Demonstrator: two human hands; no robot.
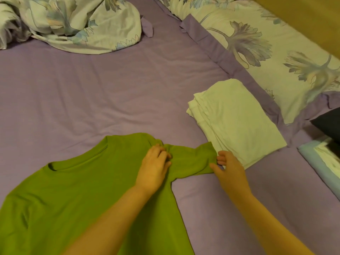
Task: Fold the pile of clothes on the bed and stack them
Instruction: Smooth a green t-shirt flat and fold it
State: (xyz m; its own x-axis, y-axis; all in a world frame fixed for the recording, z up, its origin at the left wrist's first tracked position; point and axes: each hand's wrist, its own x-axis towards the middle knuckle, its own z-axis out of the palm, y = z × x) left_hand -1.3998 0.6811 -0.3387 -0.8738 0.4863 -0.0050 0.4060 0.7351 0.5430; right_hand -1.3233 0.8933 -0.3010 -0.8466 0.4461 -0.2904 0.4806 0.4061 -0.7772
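- The step in hand looks like laying out and squaring the green short-sleeved cotton T-shirt [88,190] before its first fold; it lies flat and face-up on the mauve bed sheet [103,92], collar away from the person.
- The left hand [154,168] rests on the shirt at the shoulder seam, its fingers [163,153] curled and bunching a small ridge of cloth under them.
- The right hand [230,170] is at the sleeve's outer end; its fingers [219,159] and thumb pinch the hem narrowly, the sleeve stretched between the two hands.
- Next move, as I judge it: bring the sleeve across the body of the shirt, towards the left fingers, keeping the seam pinned so the soft knit does not drag.
- Just beyond the right fingers lies a folded white cotton garment [237,122], a neat rectangle with layered edges showing; probably the start of the stack.
- Far beyond both hands are a crumpled floral duvet [77,24] and, right of it, a floral pillow with mauve border [257,43].
- The shirt fabric looks thin, matte and limp, with faint creases.
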